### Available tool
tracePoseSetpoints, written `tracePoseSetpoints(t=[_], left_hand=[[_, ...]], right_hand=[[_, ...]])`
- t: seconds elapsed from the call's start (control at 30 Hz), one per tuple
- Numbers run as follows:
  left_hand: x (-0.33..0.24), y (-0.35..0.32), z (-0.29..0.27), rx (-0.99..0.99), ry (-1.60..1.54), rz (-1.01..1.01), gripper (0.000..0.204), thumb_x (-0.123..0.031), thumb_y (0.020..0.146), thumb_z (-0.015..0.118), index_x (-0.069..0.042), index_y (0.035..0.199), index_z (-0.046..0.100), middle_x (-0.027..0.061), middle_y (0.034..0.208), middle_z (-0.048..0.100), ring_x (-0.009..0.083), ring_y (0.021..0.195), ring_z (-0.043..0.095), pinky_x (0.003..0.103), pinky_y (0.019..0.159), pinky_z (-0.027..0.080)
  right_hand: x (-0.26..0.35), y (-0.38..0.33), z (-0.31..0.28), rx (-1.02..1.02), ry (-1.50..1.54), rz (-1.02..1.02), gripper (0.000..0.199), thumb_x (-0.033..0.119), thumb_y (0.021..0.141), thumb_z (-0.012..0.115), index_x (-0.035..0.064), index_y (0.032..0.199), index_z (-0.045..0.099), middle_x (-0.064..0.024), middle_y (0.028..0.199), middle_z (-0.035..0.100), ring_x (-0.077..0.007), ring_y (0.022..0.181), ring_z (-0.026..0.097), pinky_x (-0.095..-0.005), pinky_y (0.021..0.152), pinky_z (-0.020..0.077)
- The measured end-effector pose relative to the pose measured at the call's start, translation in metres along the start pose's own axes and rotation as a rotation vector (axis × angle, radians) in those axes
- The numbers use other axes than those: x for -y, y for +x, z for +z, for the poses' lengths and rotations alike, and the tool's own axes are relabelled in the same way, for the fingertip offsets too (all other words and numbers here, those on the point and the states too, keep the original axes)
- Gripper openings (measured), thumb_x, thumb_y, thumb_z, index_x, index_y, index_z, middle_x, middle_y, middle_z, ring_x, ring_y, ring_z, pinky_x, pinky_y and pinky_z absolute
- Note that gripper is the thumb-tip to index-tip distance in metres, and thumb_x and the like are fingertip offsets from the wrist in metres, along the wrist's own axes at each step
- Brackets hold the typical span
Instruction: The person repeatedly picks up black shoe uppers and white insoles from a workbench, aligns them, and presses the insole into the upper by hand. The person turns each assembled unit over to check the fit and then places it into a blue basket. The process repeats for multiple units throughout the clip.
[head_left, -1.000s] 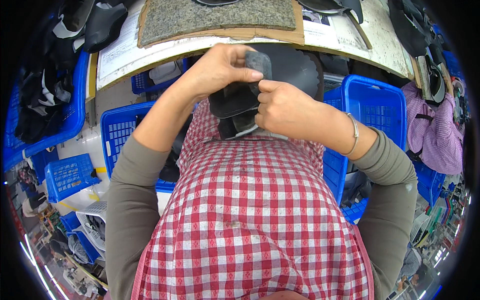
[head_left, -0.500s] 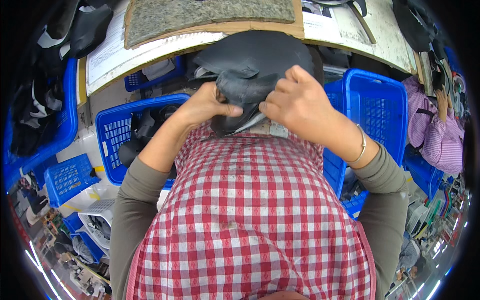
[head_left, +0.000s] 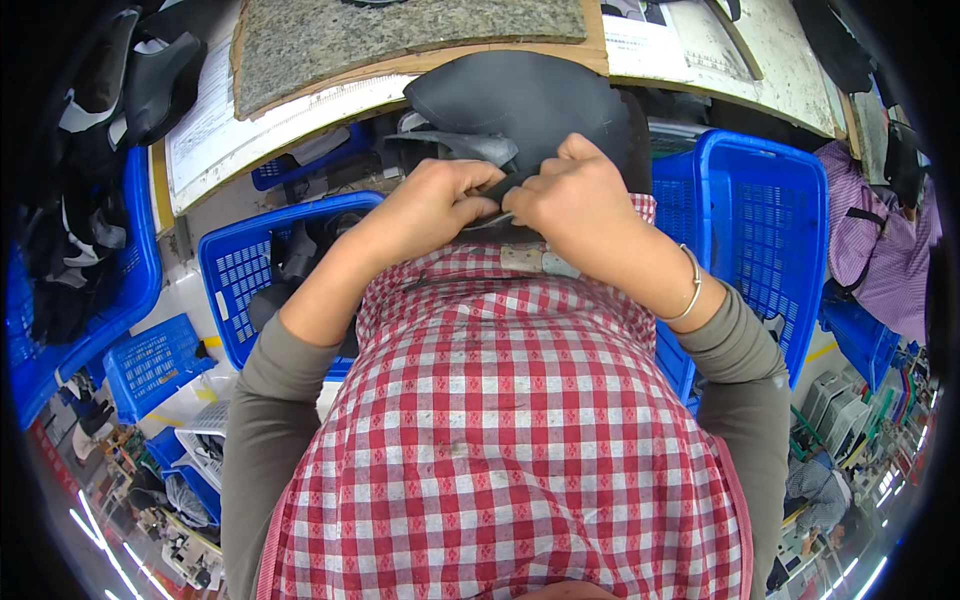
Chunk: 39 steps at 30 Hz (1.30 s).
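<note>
Black, smooth, curved leather-like piece (head_left: 520, 95) is before the near edge of the white-topped counter (head_left: 785, 90), overlapping it in view. Left hand (head_left: 428, 205) and right hand (head_left: 580, 205) each pinch its lower margin between thumb and curled fingers. Grey speckled stone-like slab (head_left: 420, 45) lies on brown board (head_left: 597, 40) along that edge.

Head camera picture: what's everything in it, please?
Black piece: one, black, upper middle
Slab: one, speckled grey, on tan board
Worktable: one, whitish, across top
Papers: at least two, white, on worktable
Blue baskets: several, blue, both sides
Dark pieces: many, mostly black, baskets and worktable
Co-worker: one, in purplish check, right edge
Far clutter: lots, mixed colours, lower corners
Apron: one, red-white checked, middle
Bracelet: one, silvery, right wrist
Left hand: one, bare, on black piece
Right hand: one, bare, same place
Sleeves: two, olive, both sides
</note>
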<state>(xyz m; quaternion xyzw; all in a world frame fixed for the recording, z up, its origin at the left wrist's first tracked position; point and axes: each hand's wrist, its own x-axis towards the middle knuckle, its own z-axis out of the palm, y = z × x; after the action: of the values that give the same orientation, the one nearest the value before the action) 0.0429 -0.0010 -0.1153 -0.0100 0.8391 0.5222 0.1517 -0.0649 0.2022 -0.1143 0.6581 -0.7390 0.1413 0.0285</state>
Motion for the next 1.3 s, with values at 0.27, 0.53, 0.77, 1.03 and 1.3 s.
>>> tracePoseSetpoints(t=[0.27, 0.53, 0.77, 1.03, 1.3], left_hand=[[0.039, 0.010, -0.002, 0.031, -0.526, -0.135, 0.025, 0.004, 0.089, 0.078, 0.003, 0.113, 0.078, 0.0068, 0.098, 0.079, 0.0073, 0.085, 0.070, 0.025, 0.077, 0.057], [0.018, 0.010, 0.003, -0.034, -0.379, -0.166, 0.030, 0.010, 0.088, 0.072, 0.003, 0.117, 0.076, 0.0064, 0.098, 0.079, 0.0053, 0.084, 0.069, 0.021, 0.074, 0.056], [0.017, 0.008, 0.007, -0.103, -0.355, -0.178, 0.029, 0.011, 0.089, 0.070, 0.005, 0.118, 0.075, 0.0054, 0.101, 0.078, 0.0063, 0.085, 0.069, 0.022, 0.075, 0.056], [0.026, 0.007, 0.013, -0.101, -0.448, -0.188, 0.029, 0.012, 0.090, 0.069, 0.007, 0.118, 0.074, 0.0063, 0.105, 0.077, 0.0090, 0.092, 0.071, 0.024, 0.084, 0.058], [0.022, 0.004, 0.004, -0.077, -0.287, -0.132, 0.024, -0.008, 0.101, 0.069, 0.004, 0.121, 0.074, 0.0003, 0.098, 0.075, 0.0040, 0.084, 0.063, 0.022, 0.075, 0.052]], right_hand=[[-0.008, -0.032, 0.031, -0.034, 1.569, 1.003, 0.020, 0.009, 0.089, 0.085, 0.0024, 0.097, 0.068, -0.0015, 0.078, 0.072, -0.0049, 0.074, 0.065, -0.0224, 0.069, 0.0516], [0.010, -0.030, 0.046, -0.279, 0.793, 0.802, 0.029, 0.023, 0.085, 0.088, 0.0053, 0.085, 0.064, -0.0083, 0.063, 0.068, -0.0144, 0.051, 0.059, -0.0290, 0.052, 0.0455], [0.004, -0.026, 0.045, -0.235, 0.909, 0.828, 0.029, 0.025, 0.084, 0.089, 0.0058, 0.087, 0.067, -0.0063, 0.064, 0.069, -0.0107, 0.054, 0.058, -0.0285, 0.054, 0.0454], [-0.003, -0.025, 0.042, -0.108, 1.039, 0.916, 0.028, 0.024, 0.084, 0.090, 0.0054, 0.088, 0.069, -0.0023, 0.065, 0.069, -0.0060, 0.059, 0.056, -0.0264, 0.057, 0.0459], [-0.007, -0.024, 0.043, -0.092, 1.034, 0.918, 0.029, 0.027, 0.086, 0.089, 0.0048, 0.088, 0.070, -0.0038, 0.067, 0.070, -0.0076, 0.058, 0.059, -0.0277, 0.054, 0.0461]])
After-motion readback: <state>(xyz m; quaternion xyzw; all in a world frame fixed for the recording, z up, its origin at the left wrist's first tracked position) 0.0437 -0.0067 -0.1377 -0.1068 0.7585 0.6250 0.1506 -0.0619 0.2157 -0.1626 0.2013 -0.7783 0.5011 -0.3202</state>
